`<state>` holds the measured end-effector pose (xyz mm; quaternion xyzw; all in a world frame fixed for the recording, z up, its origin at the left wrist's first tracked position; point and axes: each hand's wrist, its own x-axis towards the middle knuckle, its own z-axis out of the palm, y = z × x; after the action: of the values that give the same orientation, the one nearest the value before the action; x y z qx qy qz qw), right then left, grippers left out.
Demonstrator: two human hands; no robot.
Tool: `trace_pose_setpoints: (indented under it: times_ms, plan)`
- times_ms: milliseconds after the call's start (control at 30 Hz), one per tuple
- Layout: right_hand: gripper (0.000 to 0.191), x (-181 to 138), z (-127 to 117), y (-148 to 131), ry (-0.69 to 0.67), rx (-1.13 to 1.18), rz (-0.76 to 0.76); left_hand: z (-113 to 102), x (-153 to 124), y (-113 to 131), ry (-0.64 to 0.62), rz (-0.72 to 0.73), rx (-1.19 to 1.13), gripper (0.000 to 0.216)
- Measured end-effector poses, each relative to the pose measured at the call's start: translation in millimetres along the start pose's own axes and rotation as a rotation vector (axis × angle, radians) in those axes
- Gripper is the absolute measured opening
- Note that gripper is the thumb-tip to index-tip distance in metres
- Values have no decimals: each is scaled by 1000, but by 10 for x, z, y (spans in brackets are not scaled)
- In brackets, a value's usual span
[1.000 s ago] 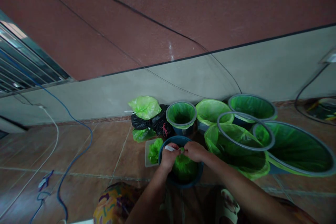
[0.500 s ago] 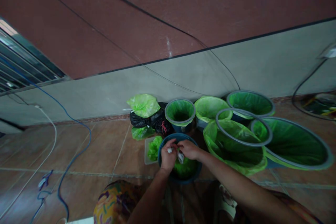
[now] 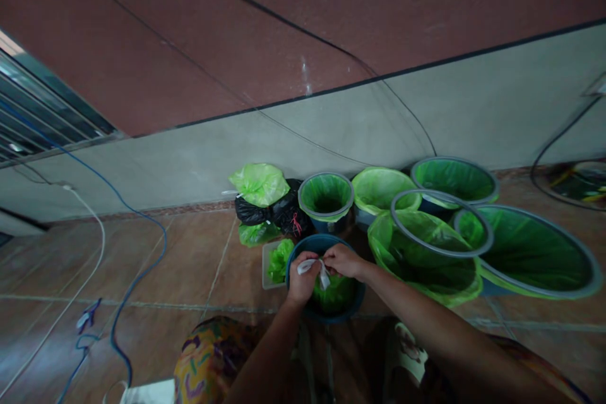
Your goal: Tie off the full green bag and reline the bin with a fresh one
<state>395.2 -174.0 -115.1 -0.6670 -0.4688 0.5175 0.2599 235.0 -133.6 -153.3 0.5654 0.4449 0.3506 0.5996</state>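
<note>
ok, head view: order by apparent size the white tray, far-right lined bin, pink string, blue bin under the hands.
1. Far-right lined bin
2. Blue bin
3. White tray
4. Pink string

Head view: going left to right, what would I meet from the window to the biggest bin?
Barred window → pale tray of crumpled green plastic → left hand, holding a white strip → right hand → open green bag → biggest bin, grey-rimmed and green-lined.

Bent white strip (image 3: 324, 278) above green bag (image 3: 335, 297) inside blue bucket (image 3: 316, 243)
</note>
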Motion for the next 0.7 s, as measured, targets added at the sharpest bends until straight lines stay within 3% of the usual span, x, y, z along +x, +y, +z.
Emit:
trace_pose_setpoints:
  times_ms: [167,300,500,633,700]
  plan:
    - [26,-34,-33,-112,128,-447,-136,10,-6,-38,44,-7,81,21]
    - [29,-46,-58,-115,184,-625,-118,-13,-11,-128,47,-49,12,28]
    - [33,-51,-56,-49,155,-661,-62,-88,-19,-270,45,-61,-22,27]
    - [35,-52,-96,-30,123,-638,-66,-101,-8,-259,3,-75,24,27]
    - [45,-50,-102,3,79,-606,-84,-91,-14,-223,-10,-85,25,27]
